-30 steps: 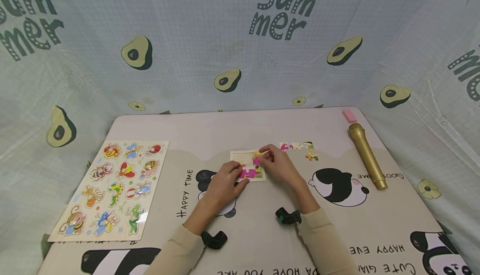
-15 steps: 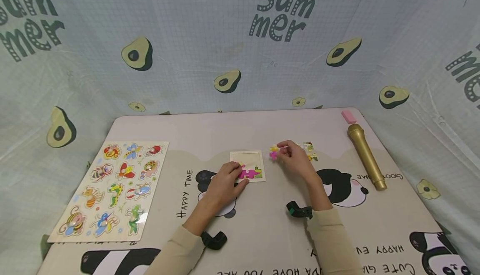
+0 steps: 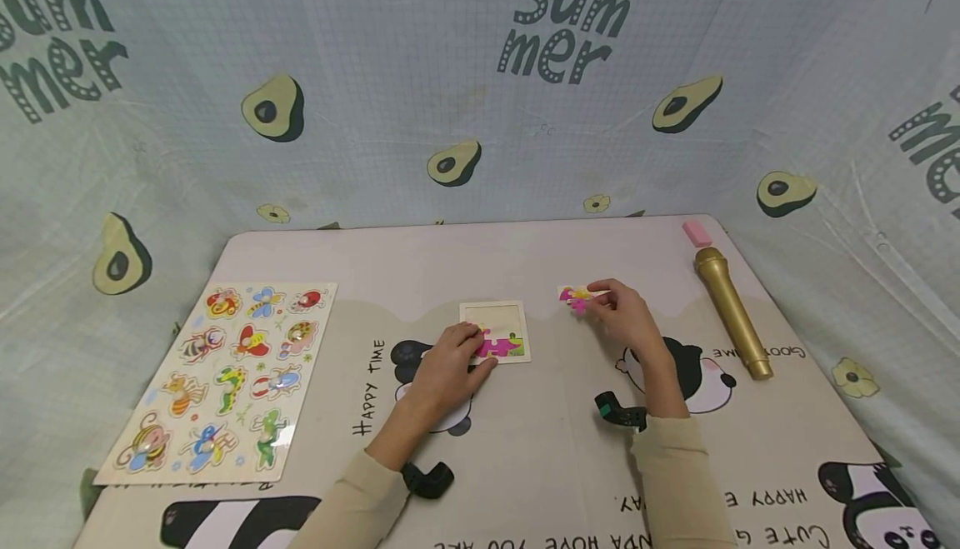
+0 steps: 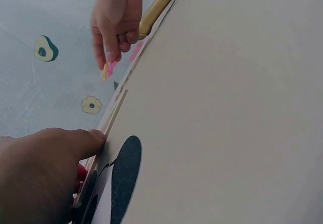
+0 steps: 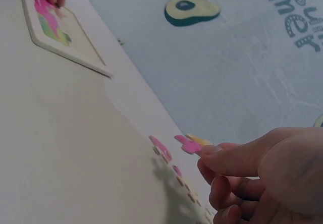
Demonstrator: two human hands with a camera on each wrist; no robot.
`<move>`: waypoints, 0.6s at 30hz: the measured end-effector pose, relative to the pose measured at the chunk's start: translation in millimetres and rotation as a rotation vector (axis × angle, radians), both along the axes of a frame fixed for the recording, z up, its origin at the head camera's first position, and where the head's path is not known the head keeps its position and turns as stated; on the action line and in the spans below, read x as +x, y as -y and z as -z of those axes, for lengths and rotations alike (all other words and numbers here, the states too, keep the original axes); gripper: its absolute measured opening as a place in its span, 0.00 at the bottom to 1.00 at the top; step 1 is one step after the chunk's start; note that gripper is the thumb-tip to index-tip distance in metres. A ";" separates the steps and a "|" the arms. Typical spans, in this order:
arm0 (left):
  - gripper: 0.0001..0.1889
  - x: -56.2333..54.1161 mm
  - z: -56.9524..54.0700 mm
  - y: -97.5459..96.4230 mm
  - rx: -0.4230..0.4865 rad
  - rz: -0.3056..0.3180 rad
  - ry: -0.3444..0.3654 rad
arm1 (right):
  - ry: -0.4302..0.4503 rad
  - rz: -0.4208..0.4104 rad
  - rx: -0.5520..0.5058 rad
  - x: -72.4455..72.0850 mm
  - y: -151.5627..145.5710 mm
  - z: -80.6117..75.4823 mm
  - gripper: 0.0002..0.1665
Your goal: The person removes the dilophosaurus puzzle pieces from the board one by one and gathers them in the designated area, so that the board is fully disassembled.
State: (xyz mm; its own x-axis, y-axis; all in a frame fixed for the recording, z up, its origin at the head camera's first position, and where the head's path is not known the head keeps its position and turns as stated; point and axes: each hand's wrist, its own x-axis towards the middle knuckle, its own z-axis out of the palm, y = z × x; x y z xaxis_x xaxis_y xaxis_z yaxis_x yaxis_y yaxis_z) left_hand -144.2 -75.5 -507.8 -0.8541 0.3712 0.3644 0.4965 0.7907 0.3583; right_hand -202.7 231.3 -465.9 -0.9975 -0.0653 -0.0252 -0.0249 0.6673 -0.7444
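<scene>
One puzzle piece (image 5: 192, 146), pinched by right hand (image 3: 630, 317); left hand (image 3: 448, 359) rests, relaxed, on frame (image 3: 504, 317); tabletop (image 3: 551, 353) between; insect board (image 3: 217, 382) along its left edge, microphone (image 3: 733, 311) near right.

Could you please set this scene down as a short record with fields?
Left hand: rests on a square, pale wooden puzzle tray
Right hand: pinches a pink-and-yellow puzzle piece outside the tray
Tray filling: pink-and-green pieces, partial
Loose pieces: on the panda-printed table near the right hand
Others: gold microphone-shaped object, pink rectangular block, white board with colourful bug pictures
</scene>
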 end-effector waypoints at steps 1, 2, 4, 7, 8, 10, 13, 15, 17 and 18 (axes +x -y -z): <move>0.24 -0.1 0.1 0.0 0.000 0.000 -0.003 | 0.004 0.005 0.004 0.0 -2.7 0.0 0.21; 0.24 -0.2 0.3 -0.1 0.000 0.000 -0.005 | 0.007 0.010 0.012 0.2 -5.1 -0.1 0.21; 0.24 -0.2 0.4 -0.2 0.002 0.001 -0.009 | 0.019 0.017 0.029 0.4 -9.7 0.2 0.22; 0.24 0.0 0.5 -0.3 0.006 0.001 -0.014 | 0.025 0.023 0.052 0.7 -15.4 0.7 0.21; 0.24 0.0 0.3 -0.3 0.007 0.001 -0.013 | 0.023 0.023 0.060 0.7 -17.0 0.9 0.21; 0.24 -0.1 0.3 -0.5 0.009 0.001 -0.011 | 0.023 0.018 0.076 1.0 -19.9 1.0 0.21; 0.24 -0.5 0.4 -0.7 0.006 0.000 -0.006 | 0.039 0.013 0.103 1.8 -22.7 1.1 0.21; 0.25 -0.7 0.9 -0.7 0.005 0.000 -0.006 | 0.057 0.010 0.122 2.3 -23.8 1.3 0.22; 0.25 -0.6 1.4 -0.7 0.004 0.000 -0.008 | 0.074 0.007 0.138 2.4 -24.3 1.8 0.22; 0.25 -0.6 1.8 -0.7 0.004 0.000 -0.009 | 0.078 0.004 0.145 2.3 -24.4 2.0 0.23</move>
